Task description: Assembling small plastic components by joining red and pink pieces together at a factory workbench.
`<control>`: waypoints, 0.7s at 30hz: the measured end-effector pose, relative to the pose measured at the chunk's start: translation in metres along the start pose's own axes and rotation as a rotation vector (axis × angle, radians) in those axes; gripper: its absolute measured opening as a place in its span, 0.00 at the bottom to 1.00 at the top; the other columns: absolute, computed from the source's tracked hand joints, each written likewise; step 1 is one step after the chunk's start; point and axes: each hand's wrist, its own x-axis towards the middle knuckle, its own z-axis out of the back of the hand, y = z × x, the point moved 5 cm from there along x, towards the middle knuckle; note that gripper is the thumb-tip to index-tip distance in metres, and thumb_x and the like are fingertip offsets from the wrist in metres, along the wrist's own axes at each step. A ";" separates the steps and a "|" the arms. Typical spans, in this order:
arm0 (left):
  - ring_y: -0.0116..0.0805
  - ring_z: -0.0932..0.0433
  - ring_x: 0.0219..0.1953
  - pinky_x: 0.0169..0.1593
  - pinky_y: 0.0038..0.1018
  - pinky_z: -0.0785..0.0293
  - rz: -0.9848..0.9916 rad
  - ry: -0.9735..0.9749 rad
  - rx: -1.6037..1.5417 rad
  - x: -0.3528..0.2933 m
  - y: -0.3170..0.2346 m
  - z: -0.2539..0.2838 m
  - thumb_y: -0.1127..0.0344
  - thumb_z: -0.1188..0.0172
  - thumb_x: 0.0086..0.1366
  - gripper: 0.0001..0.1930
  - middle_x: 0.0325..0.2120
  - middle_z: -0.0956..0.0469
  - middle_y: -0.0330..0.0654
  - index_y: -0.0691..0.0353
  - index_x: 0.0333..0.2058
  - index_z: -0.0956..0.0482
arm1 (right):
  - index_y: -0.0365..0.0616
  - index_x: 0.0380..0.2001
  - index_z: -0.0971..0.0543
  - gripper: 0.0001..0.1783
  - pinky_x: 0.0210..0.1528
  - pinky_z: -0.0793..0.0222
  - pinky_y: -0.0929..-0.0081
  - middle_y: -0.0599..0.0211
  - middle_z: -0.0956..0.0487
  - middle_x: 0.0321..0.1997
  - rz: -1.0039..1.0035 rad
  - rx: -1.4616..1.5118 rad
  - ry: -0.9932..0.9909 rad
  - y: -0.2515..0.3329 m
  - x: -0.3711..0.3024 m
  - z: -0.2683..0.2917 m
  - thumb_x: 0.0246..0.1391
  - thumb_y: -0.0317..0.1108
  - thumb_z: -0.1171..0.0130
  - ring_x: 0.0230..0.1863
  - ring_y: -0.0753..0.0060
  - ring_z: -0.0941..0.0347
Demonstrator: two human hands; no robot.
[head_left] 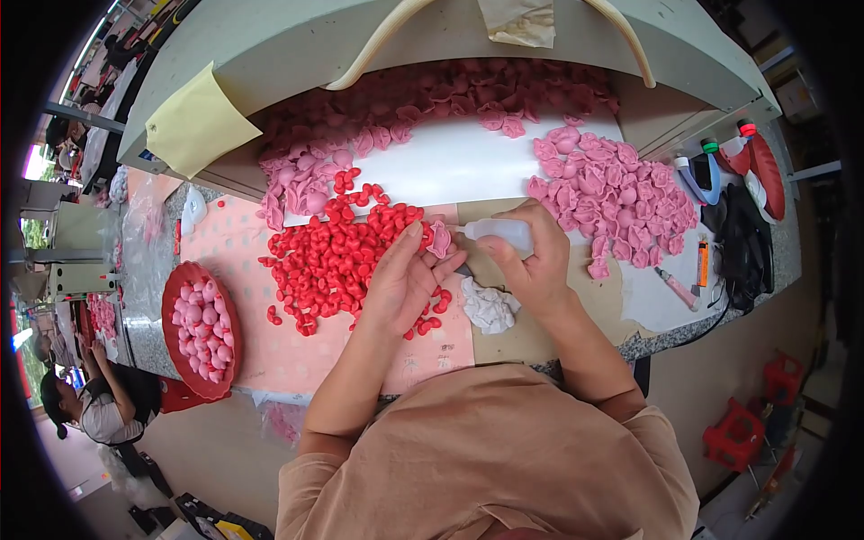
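My left hand [400,283] is closed at the fingertips on a small pink petal-shaped piece [439,239]. In my right hand [540,270] lies a translucent white squeeze bottle [500,233], tilted sideways, its narrow nozzle pointing at the pink piece. Whether the nozzle touches the piece I cannot tell. Beside and beneath my left hand spreads a heap of small glossy red pieces [328,256] on a pink patterned sheet [256,351]. To the right of the bottle is a heap of similar pink pieces [621,202]. A crumpled white cloth [489,306] sits between my forearms.
A red bowl [212,390] of pink round pieces stands at the left table edge. More pink pieces [432,94] fill the back under a grey-green housing [684,54]. At right are a tube [677,288], an orange stick-shaped item [702,263] and a black bag [749,243]. Another person [108,409] works far left.
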 end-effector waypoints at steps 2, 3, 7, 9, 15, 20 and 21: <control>0.35 0.27 0.46 0.55 0.41 0.32 0.003 0.005 0.006 0.000 0.000 0.000 0.60 0.52 0.67 0.13 0.42 0.25 0.43 0.61 0.45 0.29 | 0.38 0.31 0.28 0.14 0.29 0.36 0.77 0.62 0.26 0.27 0.002 -0.016 -0.008 0.000 0.000 0.001 0.47 0.35 0.36 0.26 0.71 0.31; 0.35 0.27 0.46 0.55 0.41 0.32 0.005 0.010 0.012 0.000 0.000 -0.001 0.60 0.52 0.67 0.13 0.42 0.25 0.43 0.60 0.45 0.28 | 0.38 0.32 0.28 0.15 0.29 0.36 0.76 0.62 0.27 0.27 0.006 -0.018 -0.017 -0.001 -0.001 0.001 0.46 0.35 0.35 0.26 0.70 0.31; 0.35 0.27 0.46 0.54 0.40 0.31 0.002 0.006 0.007 0.000 -0.001 -0.001 0.60 0.52 0.67 0.13 0.42 0.25 0.43 0.60 0.45 0.29 | 0.38 0.32 0.27 0.16 0.28 0.37 0.76 0.61 0.27 0.27 0.058 -0.064 -0.011 0.003 -0.002 -0.001 0.45 0.36 0.34 0.26 0.68 0.32; 0.35 0.27 0.47 0.54 0.40 0.30 0.014 0.010 0.000 0.001 -0.001 -0.001 0.60 0.52 0.67 0.13 0.42 0.25 0.43 0.60 0.45 0.29 | 0.38 0.32 0.27 0.17 0.28 0.37 0.76 0.61 0.27 0.27 0.094 -0.088 -0.007 0.002 -0.002 -0.001 0.45 0.36 0.34 0.25 0.67 0.32; 0.36 0.27 0.48 0.53 0.39 0.30 0.025 0.027 -0.009 0.001 -0.001 0.001 0.59 0.54 0.68 0.14 0.43 0.26 0.44 0.60 0.45 0.30 | 0.38 0.32 0.27 0.17 0.27 0.37 0.75 0.61 0.28 0.26 0.067 -0.058 -0.036 0.002 -0.003 0.002 0.45 0.37 0.34 0.25 0.68 0.32; 0.36 0.27 0.48 0.54 0.39 0.31 0.020 0.030 -0.008 0.001 -0.001 -0.001 0.59 0.53 0.68 0.14 0.44 0.26 0.45 0.61 0.46 0.31 | 0.38 0.32 0.27 0.17 0.27 0.37 0.76 0.61 0.28 0.26 0.065 -0.050 -0.036 0.002 -0.002 0.002 0.45 0.37 0.34 0.25 0.69 0.32; 0.35 0.27 0.48 0.54 0.39 0.31 0.018 0.028 -0.009 0.001 -0.001 -0.001 0.59 0.53 0.68 0.15 0.44 0.26 0.45 0.61 0.47 0.31 | 0.38 0.32 0.27 0.16 0.27 0.37 0.76 0.61 0.28 0.26 0.068 -0.056 -0.039 0.002 -0.002 0.001 0.45 0.37 0.34 0.25 0.69 0.32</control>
